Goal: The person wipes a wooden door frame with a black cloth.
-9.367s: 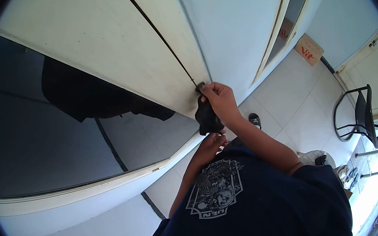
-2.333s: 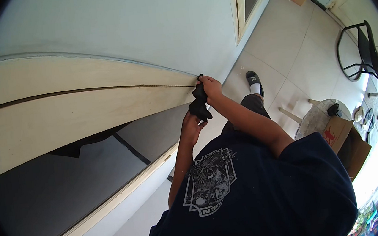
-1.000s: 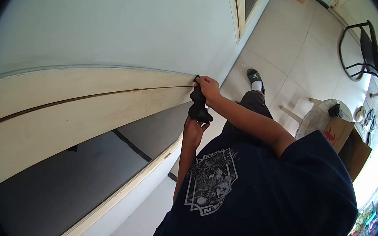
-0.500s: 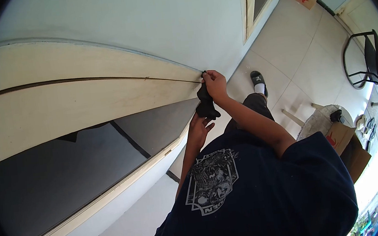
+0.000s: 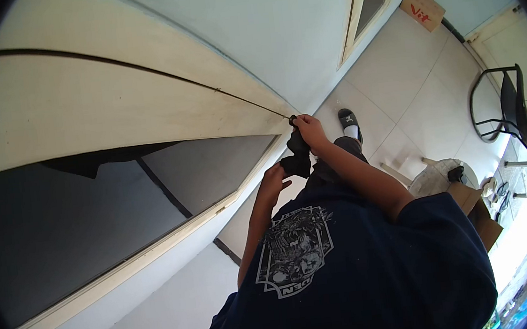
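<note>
Cloth [image 5: 299, 153] of black colour hangs at the end corner of the wooden frame [image 5: 110, 110], beside the dark glass [image 5: 90, 227]. The right hand [image 5: 311, 132] is clamped on its top end and presses it to this corner, probably for wiping there. The left hand [image 5: 273, 181] grips the lower end, it seems to keep the cloth stretched.

Pale blue wall [image 5: 274, 22] up top. Below, wide cream wooden frame [image 5: 110, 110] around dark glass [image 5: 89, 215]. White tiled floor [image 5: 410, 91] with a black chair [image 5: 514, 106] and a cardboard box [image 5: 422, 9] with red letters. Bright daylight from the lower right.
</note>
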A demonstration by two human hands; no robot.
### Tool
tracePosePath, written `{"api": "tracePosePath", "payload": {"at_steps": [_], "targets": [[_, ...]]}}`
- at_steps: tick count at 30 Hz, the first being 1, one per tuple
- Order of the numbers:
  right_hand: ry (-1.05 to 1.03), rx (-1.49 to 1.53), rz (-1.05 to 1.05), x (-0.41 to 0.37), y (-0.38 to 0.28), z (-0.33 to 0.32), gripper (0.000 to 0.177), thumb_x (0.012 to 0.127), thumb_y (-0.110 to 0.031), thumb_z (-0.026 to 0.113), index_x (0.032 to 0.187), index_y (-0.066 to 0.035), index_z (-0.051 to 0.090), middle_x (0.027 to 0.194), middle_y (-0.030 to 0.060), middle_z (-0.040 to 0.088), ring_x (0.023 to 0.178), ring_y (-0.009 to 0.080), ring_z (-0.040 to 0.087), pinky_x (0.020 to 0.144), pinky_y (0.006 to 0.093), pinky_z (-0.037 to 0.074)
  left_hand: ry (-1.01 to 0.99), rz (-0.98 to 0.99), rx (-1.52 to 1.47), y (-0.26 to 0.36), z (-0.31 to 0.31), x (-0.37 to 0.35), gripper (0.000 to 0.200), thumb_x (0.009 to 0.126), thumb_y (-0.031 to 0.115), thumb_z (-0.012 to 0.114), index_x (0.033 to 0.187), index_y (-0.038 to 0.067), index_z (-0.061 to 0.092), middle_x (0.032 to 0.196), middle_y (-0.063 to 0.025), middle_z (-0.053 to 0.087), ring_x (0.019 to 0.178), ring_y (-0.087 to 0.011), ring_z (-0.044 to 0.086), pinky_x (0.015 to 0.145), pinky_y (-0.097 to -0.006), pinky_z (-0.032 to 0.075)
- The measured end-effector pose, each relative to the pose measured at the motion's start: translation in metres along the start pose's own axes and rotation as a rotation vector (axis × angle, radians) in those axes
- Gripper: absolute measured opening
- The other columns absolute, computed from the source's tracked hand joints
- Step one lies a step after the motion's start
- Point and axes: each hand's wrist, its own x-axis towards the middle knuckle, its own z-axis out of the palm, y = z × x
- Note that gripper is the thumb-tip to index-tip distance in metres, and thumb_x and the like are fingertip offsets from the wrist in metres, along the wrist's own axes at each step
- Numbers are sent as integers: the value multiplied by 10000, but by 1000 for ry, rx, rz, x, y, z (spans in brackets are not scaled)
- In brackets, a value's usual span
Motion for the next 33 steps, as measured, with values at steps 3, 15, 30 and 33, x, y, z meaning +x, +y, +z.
{"api": "tracePosePath", "payload": {"at_steps": [3,15,30,33], "targets": [[22,180,3,12,-19,12,165,924,-162,621,969,-6,651,793,63,653,700,148,616,648,291,521,31,31,-71,-6,-3,14,382,1016,273,449,1326,67,536,1237,-72,626,1182,-201,603,952,-372,494],[-70,283,88,38,-27,16,159,951,-150,610,1013,-3,615,846,76,630,720,195,637,661,354,588,-7,55,-226,-7,16,13,348,983,243,510,1297,95,542,1220,-60,620,1169,-206,609,934,-380,473],[-184,-86,-190,2,-60,-9,208,959,-171,642,1070,5,644,805,51,670,734,113,611,701,253,502,371,100,-257,-4,46,36,441,958,256,505,1363,93,448,1195,-101,634,1102,-234,601,901,-411,466],[-340,-238,-123,-7,-69,-30,230,966,-163,645,1135,-7,637,868,42,675,763,91,611,715,227,501,656,162,-194,-1,56,35,484,984,305,473,1402,61,462,1180,-118,657,1088,-246,617,881,-387,469]]}}
